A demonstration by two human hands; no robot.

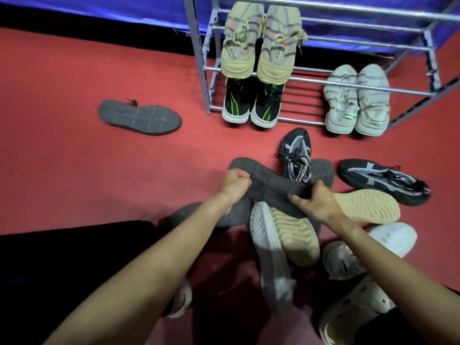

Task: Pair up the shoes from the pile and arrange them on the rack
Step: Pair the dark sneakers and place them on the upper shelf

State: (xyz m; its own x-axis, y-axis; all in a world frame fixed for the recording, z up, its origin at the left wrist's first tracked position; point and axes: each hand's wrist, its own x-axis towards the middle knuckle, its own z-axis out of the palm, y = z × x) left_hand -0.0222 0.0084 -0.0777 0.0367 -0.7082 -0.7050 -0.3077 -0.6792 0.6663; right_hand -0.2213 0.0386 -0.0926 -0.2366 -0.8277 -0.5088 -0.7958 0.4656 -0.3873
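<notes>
1. In the head view, our left hand (235, 184) and right hand (317, 204) both curl tightly around one dark grey sole-up shoe (270, 186) above the floor pile.
2. We see three shoe pairs on the grey metal tube rack (323, 82); another grey sole-up shoe (139, 117) lies apart on red carpet (74, 158).

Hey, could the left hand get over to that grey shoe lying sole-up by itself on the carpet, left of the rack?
Probably, but not right away. The carpet between the left hand and the lone grey shoe is bare, so nothing blocks the way. That hand is gripping the dark grey shoe together with the right hand, so it must let go first.
</notes>
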